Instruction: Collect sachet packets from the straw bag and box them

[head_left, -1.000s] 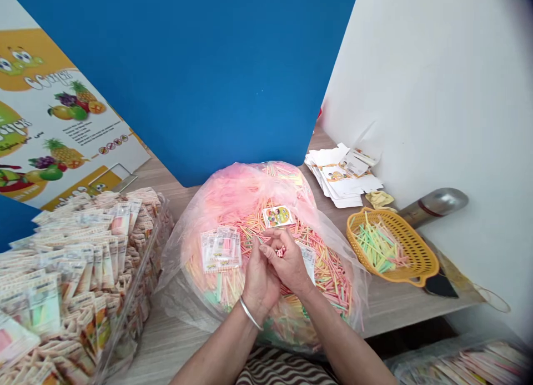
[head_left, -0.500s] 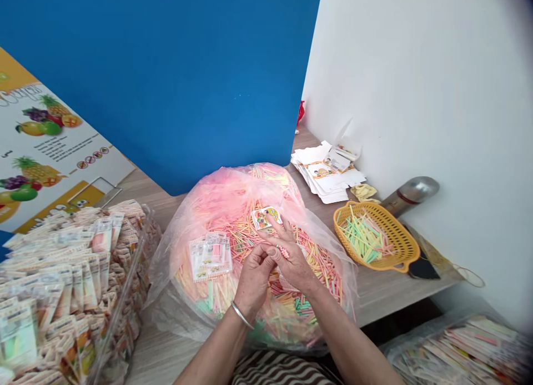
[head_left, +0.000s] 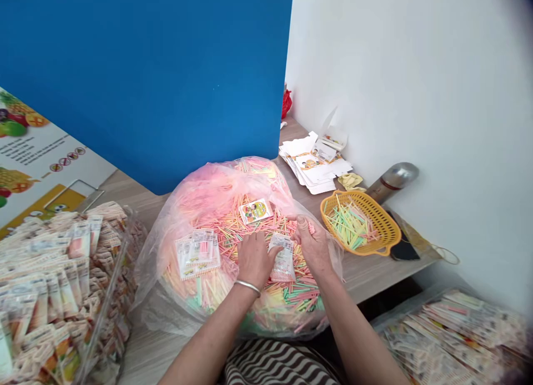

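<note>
A big clear plastic bag (head_left: 175, 218) full of pink, yellow and green sticks sits in front of me on the wooden table. My left hand (head_left: 255, 258), with a metal bangle on the wrist, pinches a small clear packet (head_left: 283, 256) that lies on the sticks. My right hand (head_left: 313, 241) is closed beside it, holding several pink sticks (head_left: 310, 228) between thumb and fingers. A stack of clear packets (head_left: 198, 253) and a small printed label card (head_left: 255, 210) rest on top of the stick heap.
Many filled packets (head_left: 50, 274) pile up at the left in clear plastic. An orange basket (head_left: 358, 223) of green and yellow sticks stands at the right, behind it flat printed cartons (head_left: 313, 165) and a metal cylinder (head_left: 392, 179). More packets (head_left: 453, 335) lie at lower right. A blue board (head_left: 145, 74) stands behind.
My hands have parted: the left one dropped onto a clear packet on the heap, the right one moved right with the pink sticks. The view has swung to the right.
</note>
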Motion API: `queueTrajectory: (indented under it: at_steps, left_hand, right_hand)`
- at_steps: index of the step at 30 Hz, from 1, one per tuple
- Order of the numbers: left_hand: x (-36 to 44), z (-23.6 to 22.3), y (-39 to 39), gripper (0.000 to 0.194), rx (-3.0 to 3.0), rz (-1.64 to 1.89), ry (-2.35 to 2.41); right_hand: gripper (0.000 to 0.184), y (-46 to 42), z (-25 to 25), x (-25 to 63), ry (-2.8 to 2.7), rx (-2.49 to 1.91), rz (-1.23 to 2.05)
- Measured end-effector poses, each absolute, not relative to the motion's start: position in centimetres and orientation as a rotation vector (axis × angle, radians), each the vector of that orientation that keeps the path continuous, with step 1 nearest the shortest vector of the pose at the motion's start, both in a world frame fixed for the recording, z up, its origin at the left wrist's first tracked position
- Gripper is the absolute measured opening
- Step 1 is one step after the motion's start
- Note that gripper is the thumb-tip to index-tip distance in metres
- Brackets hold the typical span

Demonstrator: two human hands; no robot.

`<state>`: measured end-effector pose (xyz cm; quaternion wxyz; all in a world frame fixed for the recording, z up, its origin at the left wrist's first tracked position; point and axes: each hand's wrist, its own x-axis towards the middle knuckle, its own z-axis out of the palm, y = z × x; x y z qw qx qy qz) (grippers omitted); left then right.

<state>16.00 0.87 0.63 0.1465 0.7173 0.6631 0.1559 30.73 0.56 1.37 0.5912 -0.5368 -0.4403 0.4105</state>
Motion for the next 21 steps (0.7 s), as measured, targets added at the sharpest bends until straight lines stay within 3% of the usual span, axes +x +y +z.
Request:
queueTrajectory:
  at_steps: [3, 7, 14, 21]
  left_hand:
    - [16.7, 0.1, 1.6, 0.031, 2.061, 0.168, 1.935]
    - [16.3, -0.2, 2.2, 0.016, 1.984, 0.257, 1.863]
    - [14.8, 1.0, 1.4, 0.023, 1.931, 0.562, 1.595]
    - [14.0, 0.7, 0.7, 0.033, 1.537, 0.681, 1.469]
  right_hand:
    - [0.045, 0.2, 1.1, 31.6, -1.053, -1.32, 0.929]
    - [0.04, 0.3, 0.7, 32.1, -1.16, -1.405, 0.894]
    - [0.023, 0.6, -0.1, 32.1, -1.545, -1.506, 0.909]
    - [0.038, -0.3, 2.1, 31.6, -1.748, -1.49, 0.897]
